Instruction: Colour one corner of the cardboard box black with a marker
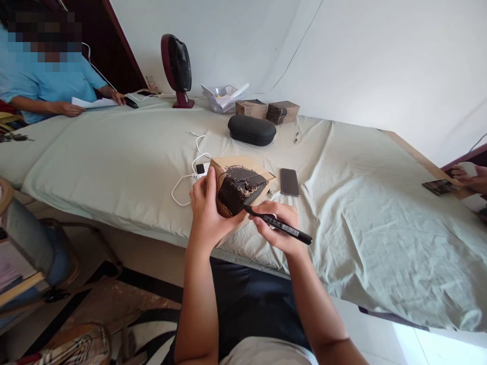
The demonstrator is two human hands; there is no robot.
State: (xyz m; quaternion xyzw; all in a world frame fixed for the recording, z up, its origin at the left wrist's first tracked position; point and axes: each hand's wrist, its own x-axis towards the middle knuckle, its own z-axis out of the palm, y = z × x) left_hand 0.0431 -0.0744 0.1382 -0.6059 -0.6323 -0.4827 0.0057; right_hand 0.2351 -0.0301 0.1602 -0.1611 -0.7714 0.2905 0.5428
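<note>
A brown cardboard box is tilted near the front edge of the table, and a large black, scribbled-looking patch covers much of the side facing me. My left hand is closed around the box's left and lower edges, thumb along the bottom. Between the fingers of my right hand is a black marker pen with a printed white label. Its tip meets the lower edge of the black patch. A smartphone lies just right of the box. On the left, a white cable and a white charger are partly behind it.
A black zip case lies behind the box. Farther back are two small cardboard boxes, a clear plastic basket and a fan. One person holds paper at left; another person's hand shows at far right.
</note>
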